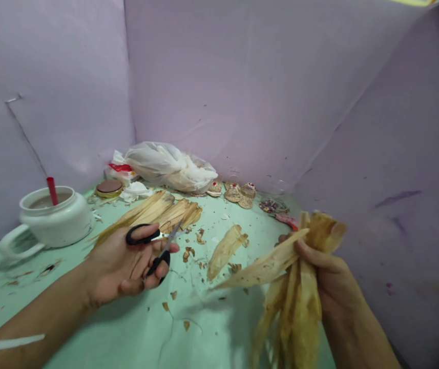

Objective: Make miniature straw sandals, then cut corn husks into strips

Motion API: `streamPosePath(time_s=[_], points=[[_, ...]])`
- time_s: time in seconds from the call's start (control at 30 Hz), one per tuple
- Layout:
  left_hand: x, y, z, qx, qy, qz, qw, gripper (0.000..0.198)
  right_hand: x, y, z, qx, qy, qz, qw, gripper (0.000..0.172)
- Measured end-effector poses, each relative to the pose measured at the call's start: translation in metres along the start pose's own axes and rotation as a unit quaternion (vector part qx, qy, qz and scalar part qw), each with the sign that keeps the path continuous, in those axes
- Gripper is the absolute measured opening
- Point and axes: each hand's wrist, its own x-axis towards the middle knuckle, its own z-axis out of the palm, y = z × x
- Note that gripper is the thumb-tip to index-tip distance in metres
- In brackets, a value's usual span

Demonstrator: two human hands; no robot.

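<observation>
Palm up, my left hand [121,269] has its fingers through the black handles of a pair of scissors [161,259], whose blades point away toward the back. My right hand [329,277] is closed around a bunch of dry, yellow-brown husks [306,297]; their long ends hang down and one strip sticks out to the left. Between the hands a single pale husk [225,251] lies on the green table [127,333]. More husks [146,212] lie in a pile behind my left hand.
On the left stands a white pot [60,223] holding a red-handled tool [52,190]. Toward the back are a round tin [109,188], a plastic bag [169,166], small woven items [239,193], beads [273,205] and a red-handled tool [286,221]. Scraps dot the table. Walls surround it.
</observation>
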Motion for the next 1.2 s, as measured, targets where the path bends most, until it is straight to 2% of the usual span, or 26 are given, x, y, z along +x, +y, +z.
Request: streamPosePath(time_s=[0.03, 0.1, 0.2, 0.27, 0.3, 0.37, 0.43, 0.47, 0.53, 0.63, 0.73, 0.77, 0.83, 0.9, 0.93, 1.03, 1.1, 1.2], points=[[-0.001, -0.004, 0.004, 0.004, -0.004, -0.015, 1.0, 0.051, 0.002, -0.002, -0.001, 0.027, -0.007, 0.028, 0.999, 0.023], [-0.001, -0.012, 0.012, 0.029, 0.023, -0.019, 0.999, 0.048, 0.005, -0.004, -0.003, 0.08, -0.012, 0.06, 0.995, 0.026], [0.003, -0.016, 0.017, 0.089, 0.113, 0.073, 0.987, 0.033, 0.008, -0.002, -0.009, 0.114, 0.015, 0.058, 0.992, 0.026], [0.007, -0.015, 0.015, 0.102, 0.147, 0.101, 0.979, 0.028, 0.009, 0.0, -0.013, 0.119, 0.002, 0.041, 0.992, 0.024], [0.008, -0.015, 0.014, 0.092, 0.142, 0.089, 0.982, 0.027, 0.009, 0.002, -0.015, 0.116, -0.016, 0.032, 0.993, 0.023], [0.01, -0.015, 0.013, 0.062, 0.114, 0.022, 0.991, 0.029, 0.011, 0.005, -0.017, 0.105, -0.047, 0.026, 0.993, 0.021], [0.01, -0.017, 0.017, 0.052, 0.092, -0.026, 0.994, 0.035, 0.012, 0.008, -0.018, 0.097, -0.056, 0.053, 0.992, 0.021], [0.01, -0.018, 0.02, 0.066, 0.098, -0.021, 0.993, 0.036, 0.013, 0.009, -0.017, 0.102, -0.057, 0.071, 0.991, 0.023], [0.013, -0.02, 0.03, 0.133, 0.123, 0.034, 0.983, 0.036, 0.014, 0.012, -0.016, 0.118, -0.065, 0.101, 0.986, 0.027], [0.026, -0.017, 0.047, 0.288, 0.169, 0.147, 0.931, 0.036, 0.012, 0.014, -0.015, 0.145, -0.1, 0.107, 0.978, 0.032], [0.053, -0.011, 0.059, 0.443, 0.223, 0.179, 0.85, 0.038, 0.01, 0.012, -0.019, 0.178, -0.137, 0.094, 0.97, 0.033], [0.063, -0.009, 0.062, 0.501, 0.236, 0.183, 0.812, 0.036, 0.009, 0.01, -0.021, 0.184, -0.145, 0.095, 0.968, 0.03], [0.083, -0.008, 0.067, 0.609, 0.273, 0.242, 0.704, 0.03, 0.01, 0.008, -0.024, 0.181, -0.159, 0.106, 0.965, 0.024], [0.099, -0.011, 0.072, 0.648, 0.292, 0.274, 0.647, 0.032, 0.01, 0.009, -0.025, 0.147, -0.164, 0.124, 0.968, 0.022], [0.105, -0.013, 0.075, 0.655, 0.299, 0.28, 0.635, 0.033, 0.011, 0.01, -0.024, 0.118, -0.162, 0.131, 0.971, 0.025], [0.124, -0.02, 0.083, 0.665, 0.312, 0.268, 0.624, 0.037, 0.012, 0.016, -0.018, 0.039, -0.139, 0.145, 0.979, 0.036], [0.133, -0.021, 0.084, 0.664, 0.313, 0.259, 0.628, 0.037, 0.013, 0.019, -0.015, 0.032, -0.119, 0.148, 0.981, 0.032], [0.135, -0.014, 0.078, 0.639, 0.311, 0.258, 0.655, 0.033, 0.013, 0.016, -0.018, 0.092, -0.083, 0.126, 0.984, 0.025]])
